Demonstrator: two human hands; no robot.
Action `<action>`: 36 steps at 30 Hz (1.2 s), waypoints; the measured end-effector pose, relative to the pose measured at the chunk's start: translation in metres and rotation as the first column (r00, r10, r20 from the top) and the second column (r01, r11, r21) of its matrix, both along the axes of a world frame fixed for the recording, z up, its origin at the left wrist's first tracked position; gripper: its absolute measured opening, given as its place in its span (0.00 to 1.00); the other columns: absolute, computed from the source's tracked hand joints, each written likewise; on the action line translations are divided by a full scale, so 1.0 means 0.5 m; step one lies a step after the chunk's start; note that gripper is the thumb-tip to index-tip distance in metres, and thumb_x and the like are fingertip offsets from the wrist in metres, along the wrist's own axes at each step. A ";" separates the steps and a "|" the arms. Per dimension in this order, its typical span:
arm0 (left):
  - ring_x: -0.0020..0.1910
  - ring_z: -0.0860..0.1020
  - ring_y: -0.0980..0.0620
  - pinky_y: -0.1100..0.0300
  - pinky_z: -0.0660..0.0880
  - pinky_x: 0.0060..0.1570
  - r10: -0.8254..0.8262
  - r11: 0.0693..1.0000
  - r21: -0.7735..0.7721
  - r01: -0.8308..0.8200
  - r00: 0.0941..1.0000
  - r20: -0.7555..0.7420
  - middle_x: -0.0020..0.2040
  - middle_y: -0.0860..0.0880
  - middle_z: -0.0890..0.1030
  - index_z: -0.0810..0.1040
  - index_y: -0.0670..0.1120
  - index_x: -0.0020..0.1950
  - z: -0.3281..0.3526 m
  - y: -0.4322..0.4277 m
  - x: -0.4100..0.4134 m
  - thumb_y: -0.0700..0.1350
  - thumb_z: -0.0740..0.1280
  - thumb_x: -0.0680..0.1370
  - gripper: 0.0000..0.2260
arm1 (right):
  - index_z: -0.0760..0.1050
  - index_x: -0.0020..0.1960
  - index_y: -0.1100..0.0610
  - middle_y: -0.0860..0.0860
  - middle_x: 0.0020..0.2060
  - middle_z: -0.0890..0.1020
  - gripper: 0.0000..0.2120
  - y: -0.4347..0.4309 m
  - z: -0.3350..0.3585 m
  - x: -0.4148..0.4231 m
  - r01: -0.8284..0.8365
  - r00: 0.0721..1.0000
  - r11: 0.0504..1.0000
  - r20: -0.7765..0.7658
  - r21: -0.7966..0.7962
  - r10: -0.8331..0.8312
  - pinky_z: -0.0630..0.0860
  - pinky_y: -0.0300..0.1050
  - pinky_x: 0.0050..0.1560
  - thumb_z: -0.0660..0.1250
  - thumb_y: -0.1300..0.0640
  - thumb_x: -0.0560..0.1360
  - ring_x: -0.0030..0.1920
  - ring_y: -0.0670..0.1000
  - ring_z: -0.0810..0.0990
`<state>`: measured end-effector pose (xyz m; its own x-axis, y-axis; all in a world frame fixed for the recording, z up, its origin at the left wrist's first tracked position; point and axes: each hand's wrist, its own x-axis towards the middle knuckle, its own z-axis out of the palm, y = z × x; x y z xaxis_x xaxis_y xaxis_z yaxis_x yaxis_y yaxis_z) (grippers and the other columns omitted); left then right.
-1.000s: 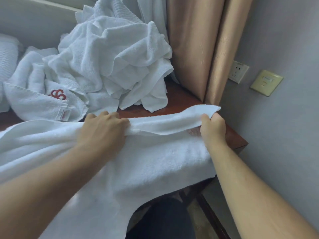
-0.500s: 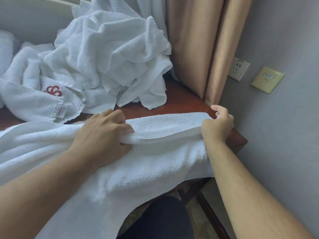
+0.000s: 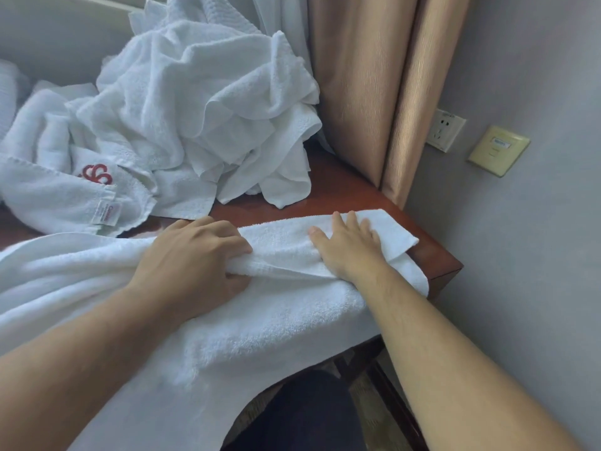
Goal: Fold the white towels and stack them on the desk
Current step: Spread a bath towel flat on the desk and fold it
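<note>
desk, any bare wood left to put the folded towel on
One bare strip of desk: between the towel pile, the curtain and the towel under the right hand. A sliver shows by the right corner. The left side is crowded with towels.

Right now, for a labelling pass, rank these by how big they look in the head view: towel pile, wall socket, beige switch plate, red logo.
1. towel pile
2. beige switch plate and wall socket: look alike, unranked
3. red logo
</note>
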<state>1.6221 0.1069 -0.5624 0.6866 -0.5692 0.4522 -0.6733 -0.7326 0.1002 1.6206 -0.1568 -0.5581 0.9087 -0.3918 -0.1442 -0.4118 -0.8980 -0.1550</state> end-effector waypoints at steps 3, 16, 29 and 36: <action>0.48 0.80 0.47 0.53 0.73 0.45 0.001 1.000 0.004 -0.001 1.000 -0.018 0.50 0.55 0.83 0.85 0.55 0.51 0.000 0.000 0.003 0.55 0.72 0.68 0.14 | 0.44 0.83 0.50 0.53 0.83 0.43 0.38 -0.009 -0.010 0.004 0.001 0.998 1.000 0.057 -0.007 -0.001 0.40 0.58 0.79 0.41 0.31 0.79 0.82 0.57 0.39; 0.67 0.75 0.51 0.49 0.63 0.69 0.439 0.890 0.218 -0.400 0.881 -0.174 0.66 0.56 0.77 0.65 0.60 0.72 0.068 0.280 -0.012 0.80 0.51 0.63 0.42 | 0.80 0.63 0.55 0.55 0.57 0.82 0.15 0.344 0.050 -0.014 -0.482 0.713 0.875 0.601 0.047 0.361 0.72 0.54 0.60 0.60 0.53 0.81 0.59 0.60 0.75; 0.58 0.77 0.46 0.53 0.74 0.52 0.579 0.814 0.255 -0.522 0.763 -0.287 0.56 0.53 0.78 0.76 0.54 0.61 0.059 0.507 -0.110 0.50 0.65 0.69 0.20 | 0.79 0.44 0.59 0.56 0.39 0.81 0.07 0.573 0.022 -0.077 -0.843 0.154 0.374 0.493 -0.386 0.856 0.76 0.54 0.42 0.74 0.55 0.74 0.41 0.61 0.79; 0.49 0.78 0.37 0.45 0.72 0.47 0.553 0.830 -0.002 -0.558 0.821 0.139 0.50 0.42 0.79 0.76 0.43 0.55 0.103 0.529 -0.047 0.37 0.60 0.75 0.10 | 0.66 0.71 0.55 0.57 0.69 0.69 0.32 0.626 0.005 -0.134 -0.864 0.408 0.433 0.147 -0.258 0.901 0.64 0.55 0.70 0.42 0.37 0.78 0.69 0.60 0.67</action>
